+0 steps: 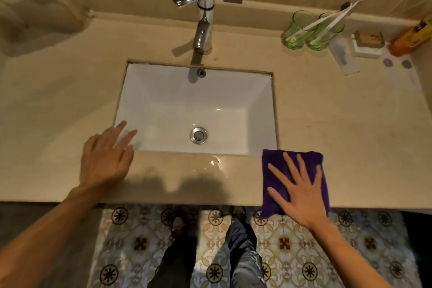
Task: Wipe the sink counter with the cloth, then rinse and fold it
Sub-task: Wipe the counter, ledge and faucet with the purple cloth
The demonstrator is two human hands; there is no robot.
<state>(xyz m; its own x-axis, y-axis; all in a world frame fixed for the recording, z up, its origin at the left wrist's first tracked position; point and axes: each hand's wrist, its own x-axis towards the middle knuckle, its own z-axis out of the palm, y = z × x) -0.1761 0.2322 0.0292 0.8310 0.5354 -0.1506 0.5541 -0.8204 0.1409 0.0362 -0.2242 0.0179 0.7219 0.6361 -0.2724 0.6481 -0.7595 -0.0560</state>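
Observation:
A folded purple cloth (275, 175) lies on the beige counter (350, 124), at the front edge just right of the white sink (177, 105); its near corner overhangs the edge. My right hand (301, 192) presses flat on the cloth with fingers spread. My left hand (107, 156) rests with straight fingers on the counter at the sink's front left corner, its fingertips reaching over the basin rim. A wet patch (216, 162) glistens on the counter strip in front of the sink.
A chrome tap (203, 18) stands behind the basin. At the back right are two green glasses (311, 30) with toothbrushes, a small box (368, 44), a tube and an orange bottle (411, 37). Patterned floor tiles and the person's legs show below.

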